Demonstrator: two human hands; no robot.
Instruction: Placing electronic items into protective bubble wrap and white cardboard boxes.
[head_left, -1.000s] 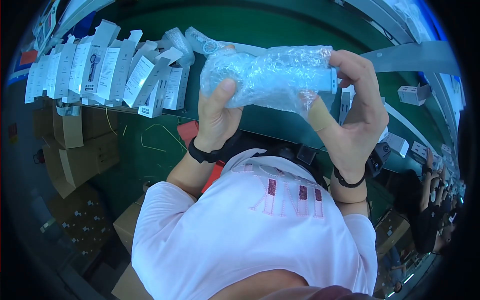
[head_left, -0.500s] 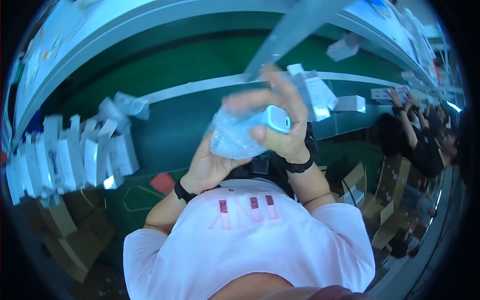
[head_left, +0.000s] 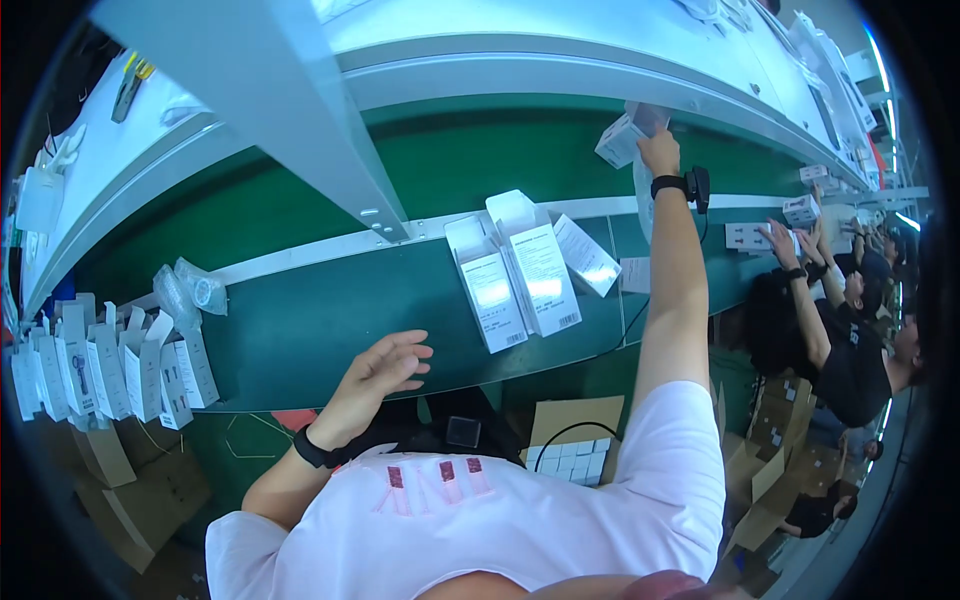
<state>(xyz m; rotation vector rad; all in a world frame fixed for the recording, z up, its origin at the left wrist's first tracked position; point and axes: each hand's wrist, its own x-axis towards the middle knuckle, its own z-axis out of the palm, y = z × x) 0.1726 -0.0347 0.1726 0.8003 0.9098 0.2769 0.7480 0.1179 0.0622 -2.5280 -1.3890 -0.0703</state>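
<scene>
My right arm stretches forward across the bench, and my right hand is closed at one end of a small white carton over the green belt. My fingertips are partly hidden there. A translucent strip shows beside the right wrist; what it is I cannot make out. Above the near bench edge my left hand is empty, its fingers loosely stretched and a little curled. Two tall white cartons with raised flaps stand side by side between my hands, a third white carton lying against them.
Several open white cartons stand in a row at the left, with bubble-wrap bags behind them. A grey metal post slants down to the bench. Below the edge sits a brown box of white cartons. Other people work at the right.
The light-blue device in bubble wrap that I held with both hands is out of sight. My right hand has reached forward to the carton; my left hand is now empty. The view has shifted right.
</scene>
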